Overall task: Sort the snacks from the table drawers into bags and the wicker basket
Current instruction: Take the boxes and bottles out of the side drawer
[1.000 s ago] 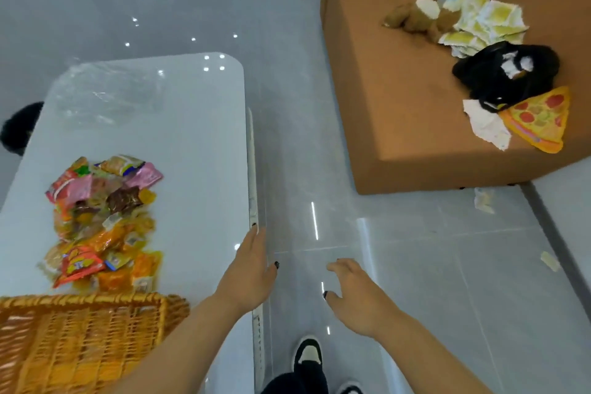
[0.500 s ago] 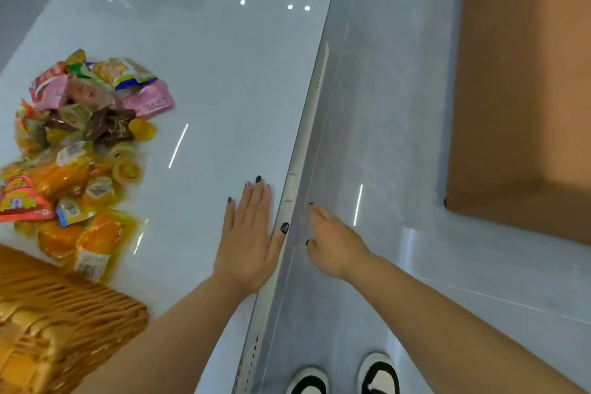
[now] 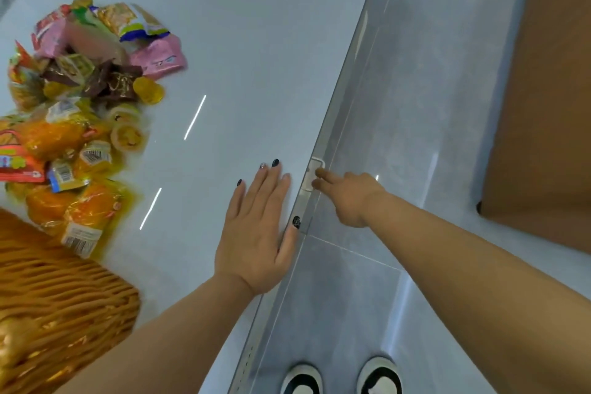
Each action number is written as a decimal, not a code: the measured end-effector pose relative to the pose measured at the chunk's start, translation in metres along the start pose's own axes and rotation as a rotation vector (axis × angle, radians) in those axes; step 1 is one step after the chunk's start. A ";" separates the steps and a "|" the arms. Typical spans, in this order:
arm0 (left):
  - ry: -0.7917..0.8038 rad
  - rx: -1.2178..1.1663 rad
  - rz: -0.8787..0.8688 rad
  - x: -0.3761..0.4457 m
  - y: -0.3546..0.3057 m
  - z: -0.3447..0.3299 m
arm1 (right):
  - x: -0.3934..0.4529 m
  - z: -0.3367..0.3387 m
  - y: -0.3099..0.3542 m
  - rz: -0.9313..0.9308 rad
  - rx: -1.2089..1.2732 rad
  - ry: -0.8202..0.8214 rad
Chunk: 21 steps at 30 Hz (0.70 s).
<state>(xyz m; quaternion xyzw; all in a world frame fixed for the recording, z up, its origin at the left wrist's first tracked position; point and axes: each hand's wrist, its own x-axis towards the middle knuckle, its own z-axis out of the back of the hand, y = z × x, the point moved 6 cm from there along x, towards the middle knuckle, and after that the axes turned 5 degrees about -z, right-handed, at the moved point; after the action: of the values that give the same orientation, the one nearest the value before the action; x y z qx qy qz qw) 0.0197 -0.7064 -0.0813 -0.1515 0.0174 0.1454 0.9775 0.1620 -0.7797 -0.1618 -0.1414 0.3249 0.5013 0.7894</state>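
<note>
left hand [image 3: 256,230]: lies flat on the white bench [image 3: 243,51], fingers straight and close together, dark-painted nails, thumb along the bench's right edge just short of the drawer handle [image 3: 314,176].
right hand [image 3: 348,198]: reaches in from the floor side of that edge; two fingertips [image 3: 320,173] touch the drawer handle and the rest of the fingers curl under. whether they hook behind the handle i cannot tell.
drawer handle: a small pale rounded tab set in the bench's side face, right beside the left hand's fingertips.
snacks [image 3: 80,112]: a loose heap on the bench, well to the left of the left hand, with bare glossy bench top between them.
writing: barcode stickers show on the orange-yellow packets [image 3: 86,217] at the heap's near end and on a small blue-edged packet [image 3: 65,174]; a brown wrapper [image 3: 116,85] carries gold characters too blurred to read; a pink packet [image 3: 160,56] and a red packet [image 3: 16,163] have print i cannot make out. no brand is legible.
wicker basket [image 3: 57,307]: on the bench left of and nearer than the left hand, its rim just beside the nearest orange packet.
bench edge: runs diagonally from upper right to lower middle, straight and thin; a ribbed strip shows low on its side face.
floor [image 3: 415,105]: grey tile right of the bench edge, an open lane as far as the brown sofa [image 3: 543,105] at far right.
shoes [image 3: 342,377]: two black-and-white toes on the floor below the right hand.
</note>
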 end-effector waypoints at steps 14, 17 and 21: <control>0.004 -0.005 0.010 0.001 0.001 0.002 | -0.114 -0.040 -0.082 -0.375 0.863 -0.448; 0.016 0.015 0.019 0.001 0.000 0.003 | -0.128 -0.038 -0.046 -0.401 1.281 -0.558; 0.023 0.038 0.027 0.002 -0.001 0.003 | -0.137 -0.051 -0.044 -0.476 1.299 -0.464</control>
<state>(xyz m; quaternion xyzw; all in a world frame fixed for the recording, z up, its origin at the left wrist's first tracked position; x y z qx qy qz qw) 0.0216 -0.7057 -0.0781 -0.1343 0.0337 0.1566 0.9779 0.1432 -0.9234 -0.1146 0.3988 0.3416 0.0393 0.8502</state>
